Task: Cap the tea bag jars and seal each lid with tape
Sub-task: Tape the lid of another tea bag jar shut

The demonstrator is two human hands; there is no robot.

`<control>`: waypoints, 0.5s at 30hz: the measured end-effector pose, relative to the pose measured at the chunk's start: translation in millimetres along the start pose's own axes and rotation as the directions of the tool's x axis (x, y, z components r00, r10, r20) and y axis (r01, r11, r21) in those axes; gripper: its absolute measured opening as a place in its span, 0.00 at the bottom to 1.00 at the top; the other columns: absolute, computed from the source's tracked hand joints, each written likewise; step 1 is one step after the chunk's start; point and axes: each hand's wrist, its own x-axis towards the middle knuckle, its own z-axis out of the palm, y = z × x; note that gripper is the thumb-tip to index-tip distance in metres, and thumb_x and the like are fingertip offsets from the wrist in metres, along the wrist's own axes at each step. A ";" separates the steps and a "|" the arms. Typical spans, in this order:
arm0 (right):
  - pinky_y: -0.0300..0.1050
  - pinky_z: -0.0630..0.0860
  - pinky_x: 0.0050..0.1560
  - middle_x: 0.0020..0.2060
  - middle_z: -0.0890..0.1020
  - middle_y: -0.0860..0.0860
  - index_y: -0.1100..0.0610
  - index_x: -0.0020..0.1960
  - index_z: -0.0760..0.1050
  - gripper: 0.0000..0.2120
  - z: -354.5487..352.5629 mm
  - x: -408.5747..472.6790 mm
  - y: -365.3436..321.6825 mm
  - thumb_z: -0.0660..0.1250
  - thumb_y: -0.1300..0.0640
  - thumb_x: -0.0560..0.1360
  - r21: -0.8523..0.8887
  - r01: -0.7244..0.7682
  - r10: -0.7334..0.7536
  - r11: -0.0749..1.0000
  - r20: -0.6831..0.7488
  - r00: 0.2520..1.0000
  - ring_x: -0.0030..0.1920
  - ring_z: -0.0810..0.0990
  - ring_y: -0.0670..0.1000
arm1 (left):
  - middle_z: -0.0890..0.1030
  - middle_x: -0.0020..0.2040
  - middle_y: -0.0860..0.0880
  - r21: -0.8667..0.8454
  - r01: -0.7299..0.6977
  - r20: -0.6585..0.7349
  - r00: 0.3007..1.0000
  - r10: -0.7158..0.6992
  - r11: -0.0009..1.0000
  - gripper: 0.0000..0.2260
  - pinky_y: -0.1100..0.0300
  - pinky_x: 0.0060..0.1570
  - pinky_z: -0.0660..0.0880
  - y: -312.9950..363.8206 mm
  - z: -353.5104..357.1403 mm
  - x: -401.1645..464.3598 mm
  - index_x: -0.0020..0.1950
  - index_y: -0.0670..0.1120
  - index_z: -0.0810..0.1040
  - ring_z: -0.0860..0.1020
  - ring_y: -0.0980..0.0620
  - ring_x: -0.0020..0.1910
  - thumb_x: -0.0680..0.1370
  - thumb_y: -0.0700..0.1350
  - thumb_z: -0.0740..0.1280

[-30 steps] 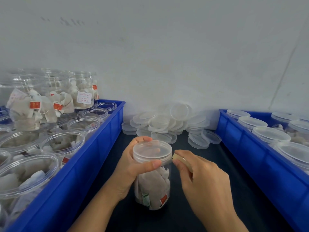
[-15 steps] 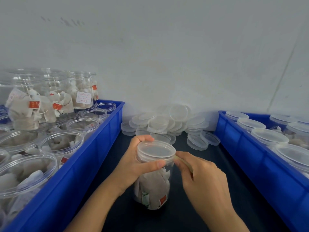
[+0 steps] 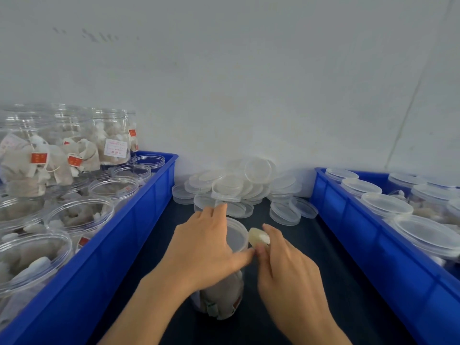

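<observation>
**Head view: taping the lid of a capped jar, mid-surface**

We see the jar (image 3: 220, 298) standing upright on the dark surface (image 3: 331, 282) between the left bin (image 3: 129, 235) and the right bin (image 3: 373, 235), its lid (image 3: 236, 236) already on. The left hand (image 3: 206, 247) lies over the lid, its fingers (image 3: 219, 215) fairly straight and spread across the top, thumb along the near rim, we judge to steady the jar and hold down the tape end. The right hand (image 3: 286, 267) pinches a small tape roll (image 3: 259, 239) just beside the lid's right rim, fingers curled on it, placed to feed tape around the seam. Loose lids (image 3: 239, 188) are heaped at the far edge of the surface. The left bin holds uncapped jars; the right bin holds capped ones.
</observation>
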 end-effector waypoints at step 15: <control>0.36 0.61 0.30 0.31 0.70 0.46 0.47 0.38 0.59 0.15 -1.0 5.5 1.8 0.49 0.44 0.81 -0.075 -0.120 0.126 0.990 0.084 0.988 0.31 0.70 0.45 | 0.72 0.55 0.55 0.068 -0.024 -0.055 0.998 0.028 0.997 0.26 0.60 0.45 0.65 13.5 4.9 1.1 0.59 0.51 0.68 0.70 0.54 0.53 0.71 0.68 0.62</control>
